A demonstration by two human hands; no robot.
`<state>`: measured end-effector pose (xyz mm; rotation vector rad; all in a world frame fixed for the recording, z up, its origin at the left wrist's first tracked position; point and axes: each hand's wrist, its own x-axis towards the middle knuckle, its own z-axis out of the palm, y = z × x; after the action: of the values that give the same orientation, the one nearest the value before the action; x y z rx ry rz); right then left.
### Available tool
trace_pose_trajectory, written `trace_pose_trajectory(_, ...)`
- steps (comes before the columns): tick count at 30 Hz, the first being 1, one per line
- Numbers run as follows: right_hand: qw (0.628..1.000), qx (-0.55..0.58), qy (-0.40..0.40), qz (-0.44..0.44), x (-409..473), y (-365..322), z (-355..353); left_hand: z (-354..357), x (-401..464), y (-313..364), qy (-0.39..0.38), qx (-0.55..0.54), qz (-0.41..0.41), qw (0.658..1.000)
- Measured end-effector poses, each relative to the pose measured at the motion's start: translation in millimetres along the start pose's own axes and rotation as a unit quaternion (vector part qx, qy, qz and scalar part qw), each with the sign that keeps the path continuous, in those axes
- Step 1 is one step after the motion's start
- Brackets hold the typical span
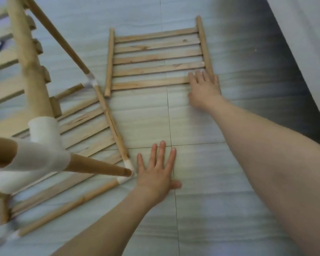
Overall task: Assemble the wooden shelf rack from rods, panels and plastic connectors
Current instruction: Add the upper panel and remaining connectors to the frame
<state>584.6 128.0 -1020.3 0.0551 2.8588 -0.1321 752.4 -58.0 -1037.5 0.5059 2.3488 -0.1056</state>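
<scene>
Wooden parts of the shelf rack lie spread over a pale tiled floor (pixel 201 182). In the upper middle of the frame a loose slatted panel (pixel 157 58) lies flat, with five light slats running between two round side rods. The right hand (pixel 204 87) reaches out to the panel's lower right corner; its fingers are straight and spread, the fingertips resting on the end of the nearest slat and against the right side rod, with nothing held in them.

Lower down, just left of the frame's centre, the left hand (pixel 156 172) lies flat on the floor, palm down and fingers splayed, holding nothing. It sits just beside a white plastic connector (pixel 127 169) at the corner of the partly built rack (pixel 50 111), which fills the left side of the frame. That rack already has a slatted shelf (pixel 87 130) lying low against the floor, edged by thin rods that meet at white connectors.

Closer to the camera, in the lower left, a larger white connector (pixel 41 150) joins thick rods: one rises toward the upper left, and another (pixel 100 166) points toward the left hand with its free end bare. Along the upper right edge of the frame runs a pale grey slab (pixel 303 24), with a dark shadow on the floor beside it.
</scene>
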Motion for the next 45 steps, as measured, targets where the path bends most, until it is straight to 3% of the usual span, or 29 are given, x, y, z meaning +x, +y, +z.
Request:
trace_pose_trajectory(3, 0.996, -0.079, -0.042, 0.000, 4, 10, 6, 0, 3, 0, 0.006, 0.008, 0.001, 1.000)
trace_pose_trajectory(9, 0.991, -0.126, -0.007, 0.038, -1, -1, 1, 3, 5, -3, 0.012, 0.014, 0.000, 1.000)
trace_pose_trajectory(13, 0.990, -0.136, 0.031, 0.017, -22, 4, 2, 2, 7, -4, 0.018, 0.003, 0.004, 1.000)
trace_pose_trajectory(19, 0.998, -0.060, -0.026, 0.021, -101, -3, 32, -4, 0, -5, 0.063, -0.050, 0.016, 0.997)
trace_pose_trajectory(23, 0.997, -0.049, -0.062, 0.021, -155, -24, 51, 13, -41, -8, 0.109, -0.135, 0.089, 0.981)
trace_pose_trajectory(28, 0.970, 0.185, -0.092, 0.131, -219, -48, 45, 38, -116, -27, 0.133, -0.170, 0.096, 0.972)
trace_pose_trajectory(32, 0.956, 0.268, -0.032, 0.117, -261, -65, -20, 17, -175, -45, 0.225, -0.163, 0.084, 0.957)
trace_pose_trajectory(35, 0.946, 0.299, -0.027, 0.122, -296, -83, -78, -11, -237, -56, 0.357, -0.129, 0.117, 0.918)
trace_pose_trajectory(37, 0.913, 0.378, -0.028, 0.150, -318, -98, -106, -26, -275, -67, 0.461, -0.056, 0.115, 0.878)
trace_pose_trajectory(39, 0.868, 0.467, -0.011, 0.169, -337, -115, -132, -43, -301, -85, 0.522, -0.005, 0.063, 0.851)
trace_pose_trajectory(41, 0.814, 0.555, 0.001, 0.173, -353, -128, -159, -61, -315, -108, 0.507, -0.010, -0.022, 0.862)
trace_pose_trajectory(42, 0.789, 0.589, 0.005, 0.172, -362, -133, -172, -66, -319, -122, 0.462, -0.025, -0.064, 0.884)
trace_pose_trajectory(45, 0.753, 0.636, 0.016, 0.167, -386, -146, -198, -68, -320, -157, 0.241, -0.081, -0.139, 0.957)
